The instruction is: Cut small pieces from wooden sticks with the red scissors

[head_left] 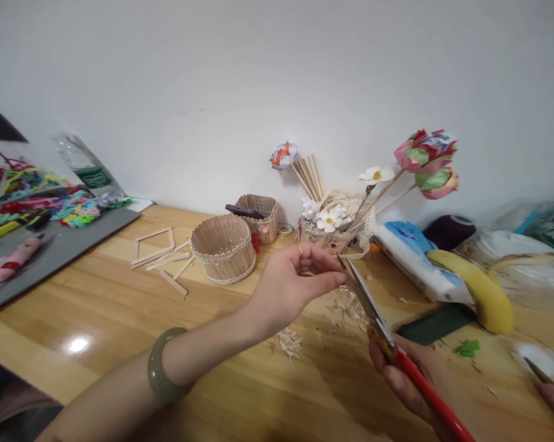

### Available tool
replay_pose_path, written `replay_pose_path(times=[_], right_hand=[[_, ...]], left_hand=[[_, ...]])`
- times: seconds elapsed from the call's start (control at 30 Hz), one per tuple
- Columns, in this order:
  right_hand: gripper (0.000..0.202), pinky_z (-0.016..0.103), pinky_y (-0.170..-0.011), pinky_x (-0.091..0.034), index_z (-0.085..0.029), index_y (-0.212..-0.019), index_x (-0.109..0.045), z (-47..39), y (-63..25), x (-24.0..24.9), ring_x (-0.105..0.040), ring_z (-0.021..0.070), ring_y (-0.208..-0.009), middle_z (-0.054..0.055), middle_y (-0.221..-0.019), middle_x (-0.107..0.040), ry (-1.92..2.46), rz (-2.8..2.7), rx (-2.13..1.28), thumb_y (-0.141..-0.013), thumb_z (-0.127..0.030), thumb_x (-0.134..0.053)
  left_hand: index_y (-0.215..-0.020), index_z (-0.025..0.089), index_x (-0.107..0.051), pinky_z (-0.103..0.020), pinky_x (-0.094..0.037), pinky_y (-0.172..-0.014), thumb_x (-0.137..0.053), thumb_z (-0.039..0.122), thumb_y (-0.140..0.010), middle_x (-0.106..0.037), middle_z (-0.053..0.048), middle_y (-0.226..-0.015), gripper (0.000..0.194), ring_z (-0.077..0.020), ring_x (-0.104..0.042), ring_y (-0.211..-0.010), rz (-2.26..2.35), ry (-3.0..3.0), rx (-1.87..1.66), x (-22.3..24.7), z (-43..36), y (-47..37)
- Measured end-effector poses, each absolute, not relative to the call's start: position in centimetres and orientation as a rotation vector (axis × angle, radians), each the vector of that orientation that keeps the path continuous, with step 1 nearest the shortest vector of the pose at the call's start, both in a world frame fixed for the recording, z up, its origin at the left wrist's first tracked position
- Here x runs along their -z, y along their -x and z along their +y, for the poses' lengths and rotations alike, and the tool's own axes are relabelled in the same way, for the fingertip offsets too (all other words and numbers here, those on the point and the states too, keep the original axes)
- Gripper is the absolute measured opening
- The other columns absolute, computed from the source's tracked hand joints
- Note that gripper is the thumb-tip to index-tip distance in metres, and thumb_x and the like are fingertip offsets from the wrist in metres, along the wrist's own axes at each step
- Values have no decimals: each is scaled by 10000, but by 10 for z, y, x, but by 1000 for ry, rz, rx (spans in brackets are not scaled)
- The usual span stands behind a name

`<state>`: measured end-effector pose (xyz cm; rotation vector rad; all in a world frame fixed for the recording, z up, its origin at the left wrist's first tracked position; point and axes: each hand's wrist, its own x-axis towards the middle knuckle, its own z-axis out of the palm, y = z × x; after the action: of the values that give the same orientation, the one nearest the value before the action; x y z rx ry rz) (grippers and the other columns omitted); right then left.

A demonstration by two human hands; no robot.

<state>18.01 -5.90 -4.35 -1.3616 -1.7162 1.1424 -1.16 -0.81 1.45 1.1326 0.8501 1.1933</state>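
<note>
**Scissors point(376, 314): likely light, stiff, sharp**
They're right of the round basket point(228, 267), your right hand point(402, 385) clamped on the handles. Your left hand point(286, 290) is nearer the basket, by the tips; can't tell if it's pinching anything. Grip handles, avoid blades.

No legible txt or nos.

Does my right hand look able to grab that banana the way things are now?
Probably not straight away: the right hand is wrapped around the red-handled scissors. The banana looks near and uncovered, with just a flat dark green item lying low between them, so freeing the fingers would likely be enough.
</note>
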Motion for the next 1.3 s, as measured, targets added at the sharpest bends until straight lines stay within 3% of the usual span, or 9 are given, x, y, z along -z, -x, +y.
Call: replay_pose_path(times=[0.17, 0.3, 0.5, 0.63, 1.1, 1.3], right_hand=[[474, 277, -429, -311, -234, -577, -484, -61, -178, 33, -355, 135, -456, -22, -525, -410, 1378, -1581, -1301, -650, -688, -600], [442, 245, -399, -297, -225, -629, -515, -61, -177, 32, -348, 131, -468, -36, -504, -384, 1358, -1466, -1360, -727, -655, -544], [137, 250, -526, -415, -233, -718, -578, -53, -179, 47, -513, 149, -606, -9, -698, -580, 1236, -1462, -1216, -721, -346, -655], [129, 240, -600, -437, -259, -738, -557, -49, -182, 58, -554, 143, -669, -40, -715, -596, 1147, -1409, -1211, -709, -246, -682], [156, 225, -429, -441, -223, -545, -539, -48, -168, 22, -520, 138, -462, -26, -495, -567, 1388, -1380, -943, -577, -308, -666], [304, 239, -415, -399, -215, -530, -540, -51, -169, 18, -438, 129, -428, -35, -451, -479, 1441, -1400, -921, -553, -449, -734]], left_hand=[[-645, 120, -621, -194, -464, -602, -697, 98, -614, -626, 14, -602, 84, -66, -560, -574, 908, -1095, -1169, -18, -8, 11], [-644, 126, -624, -206, -473, -618, -684, 104, -628, -643, 4, -606, 65, -86, -593, -601, 898, -1074, -1121, -16, -9, 10], [-638, 137, -661, -191, -421, -580, -677, 103, -601, -631, 25, -599, 53, -69, -540, -564, 919, -1196, -862, 0, -13, 4], [-618, 144, -663, -192, -391, -553, -656, 89, -597, -624, 30, -589, 59, -70, -517, -547, 919, -1185, -724, 11, -18, -4], [-686, 140, -608, -218, -415, -630, -723, 144, -566, -609, 24, -642, 166, -85, -542, -618, 889, -1135, -710, 21, -22, -11], [-625, 137, -619, -216, -398, -601, -727, 137, -565, -608, 21, -599, 123, -80, -528, -579, 919, -1114, -747, 17, -23, -13]])
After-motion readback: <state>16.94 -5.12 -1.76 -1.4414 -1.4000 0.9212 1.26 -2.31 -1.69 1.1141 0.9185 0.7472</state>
